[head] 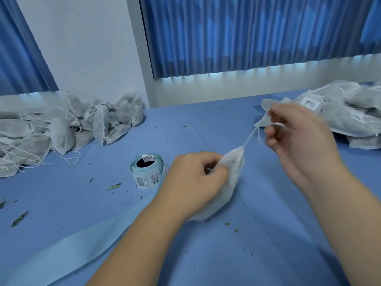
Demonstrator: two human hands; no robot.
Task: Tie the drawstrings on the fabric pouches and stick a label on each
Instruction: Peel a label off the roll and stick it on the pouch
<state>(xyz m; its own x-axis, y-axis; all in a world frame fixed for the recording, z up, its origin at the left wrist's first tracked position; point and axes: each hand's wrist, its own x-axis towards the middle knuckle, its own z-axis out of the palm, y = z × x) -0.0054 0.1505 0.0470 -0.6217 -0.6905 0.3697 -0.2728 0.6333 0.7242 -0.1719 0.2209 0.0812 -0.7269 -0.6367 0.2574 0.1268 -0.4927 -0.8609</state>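
Pinching the thin white drawstring, right hand sits upper-right of the small white fabric pouch the left hand grips.

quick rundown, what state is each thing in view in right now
white fabric pouch: gripped in left hand, neck cinched, no label visible
white drawstring: pulled taut by right hand
pale blue roll of barcode labels: standing on end, partly unwound
grey pouch pile at left: strings loose, no labels visible
grey pouch pile at right: some labelled
blue pleated curtains: drawn shut
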